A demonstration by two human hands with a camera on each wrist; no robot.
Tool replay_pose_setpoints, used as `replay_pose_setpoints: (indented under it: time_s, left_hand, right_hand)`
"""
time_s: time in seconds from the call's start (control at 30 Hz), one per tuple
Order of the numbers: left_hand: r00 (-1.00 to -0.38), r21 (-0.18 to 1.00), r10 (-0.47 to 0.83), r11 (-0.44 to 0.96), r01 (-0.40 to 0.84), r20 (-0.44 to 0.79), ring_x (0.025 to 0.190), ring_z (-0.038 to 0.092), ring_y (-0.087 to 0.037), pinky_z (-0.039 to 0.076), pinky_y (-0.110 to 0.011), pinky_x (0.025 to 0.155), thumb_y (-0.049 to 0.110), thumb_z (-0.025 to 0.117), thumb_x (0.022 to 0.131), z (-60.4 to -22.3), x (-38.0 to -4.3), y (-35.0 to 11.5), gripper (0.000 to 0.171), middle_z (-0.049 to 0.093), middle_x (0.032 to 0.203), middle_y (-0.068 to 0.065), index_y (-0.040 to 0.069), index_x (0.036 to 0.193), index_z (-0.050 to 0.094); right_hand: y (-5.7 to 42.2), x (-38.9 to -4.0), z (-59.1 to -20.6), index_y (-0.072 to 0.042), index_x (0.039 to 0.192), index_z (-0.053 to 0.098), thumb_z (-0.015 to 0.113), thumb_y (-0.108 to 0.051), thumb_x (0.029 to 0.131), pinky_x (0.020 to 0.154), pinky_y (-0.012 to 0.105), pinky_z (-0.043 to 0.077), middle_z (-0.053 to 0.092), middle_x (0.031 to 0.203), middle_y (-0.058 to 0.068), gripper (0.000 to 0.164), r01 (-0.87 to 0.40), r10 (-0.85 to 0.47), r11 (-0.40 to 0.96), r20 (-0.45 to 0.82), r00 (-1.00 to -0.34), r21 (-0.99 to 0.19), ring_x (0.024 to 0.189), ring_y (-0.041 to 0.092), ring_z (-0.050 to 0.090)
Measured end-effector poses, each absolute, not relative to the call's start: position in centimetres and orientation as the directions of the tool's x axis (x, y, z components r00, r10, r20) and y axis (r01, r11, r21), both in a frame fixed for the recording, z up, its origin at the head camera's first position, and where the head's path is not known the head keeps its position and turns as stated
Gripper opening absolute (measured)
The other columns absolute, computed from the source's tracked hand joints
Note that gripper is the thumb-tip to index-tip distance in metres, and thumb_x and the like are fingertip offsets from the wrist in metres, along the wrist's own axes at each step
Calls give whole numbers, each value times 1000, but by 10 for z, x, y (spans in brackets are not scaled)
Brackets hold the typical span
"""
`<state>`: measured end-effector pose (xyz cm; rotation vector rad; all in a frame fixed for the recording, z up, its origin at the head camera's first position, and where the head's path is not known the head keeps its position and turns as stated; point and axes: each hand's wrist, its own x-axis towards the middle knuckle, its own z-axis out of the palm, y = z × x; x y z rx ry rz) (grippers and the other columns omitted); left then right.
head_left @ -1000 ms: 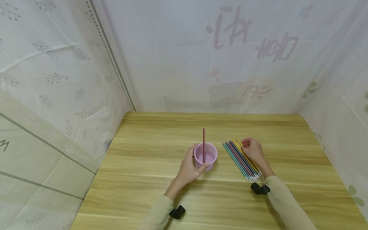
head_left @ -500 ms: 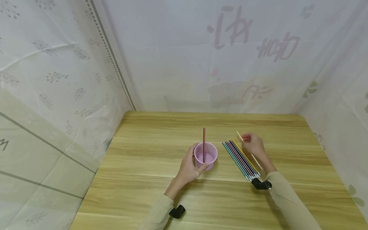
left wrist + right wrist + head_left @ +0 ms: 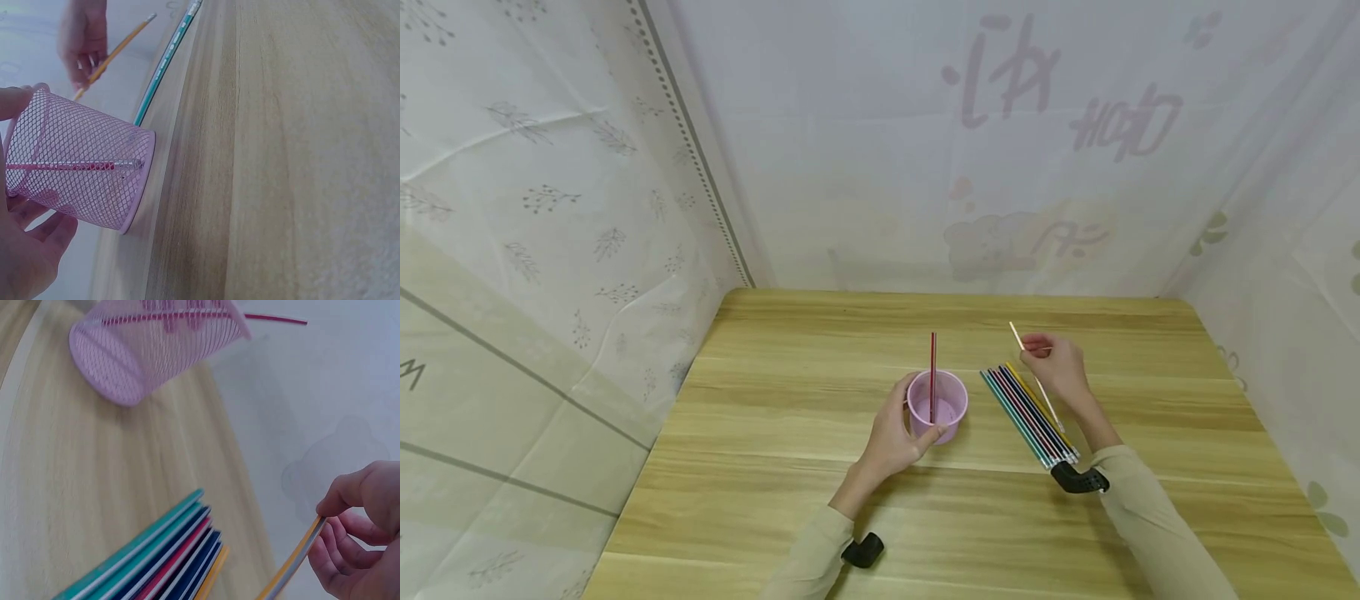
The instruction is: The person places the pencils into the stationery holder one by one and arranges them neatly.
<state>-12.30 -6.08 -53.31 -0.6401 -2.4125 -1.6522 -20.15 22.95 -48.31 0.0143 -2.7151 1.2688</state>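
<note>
My left hand (image 3: 897,433) grips a pink mesh pencil cup (image 3: 81,159) by its side, thumb near the rim. Inside the cup a single red pencil (image 3: 933,367) stands, its silver end down at the base. My right hand (image 3: 1056,367) pinches a yellow pencil (image 3: 119,51) between thumb and fingers, raised above the table and slanting. Just left of that hand, a row of pencils (image 3: 1026,417) in green, dark blue, red and yellow lies side by side on the table. In the right wrist view the thumb and fingertips (image 3: 325,509) meet on the yellow pencil.
The wood-grain table (image 3: 790,367) carries the cup and the pencil row. Patterned pale cloth (image 3: 865,167) hangs behind it and on both sides. Black camera mounts (image 3: 862,552) sit at both wrists, the right one overlapping the row's near end in the head view.
My right hand has lifted the yellow pencil off the right side of the row and carried it up and slightly away from me. The left hand and cup stay put.
</note>
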Motion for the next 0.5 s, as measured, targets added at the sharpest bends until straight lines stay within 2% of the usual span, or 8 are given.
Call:
replay_pose_setpoints:
  time_s: [0.23, 0.5]
  left_hand:
    - [-892, 846, 258, 304, 438, 370, 121, 60, -41, 54, -53, 103, 13, 83, 76, -535, -124, -60, 87, 55, 138, -21, 1, 149, 37]
    - [-898, 858, 262, 291, 423, 354, 122, 59, -42, 54, -55, 103, 13, 83, 76, -535, -123, -61, 87, 55, 138, -21, 3, 150, 37]
  right_hand:
    - [213, -197, -461, 3, 109, 73, 66, -7, 86, 64, 5, 49, 74, 101, 22, 26, -79, 95, 603, 170, -981, -794, 77, 0, 62]
    - [195, -194, -436, 3, 110, 72, 67, -6, 85, 64, 6, 51, 73, 100, 21, 26, -101, 111, 543, 190, -976, -834, 75, -5, 59]
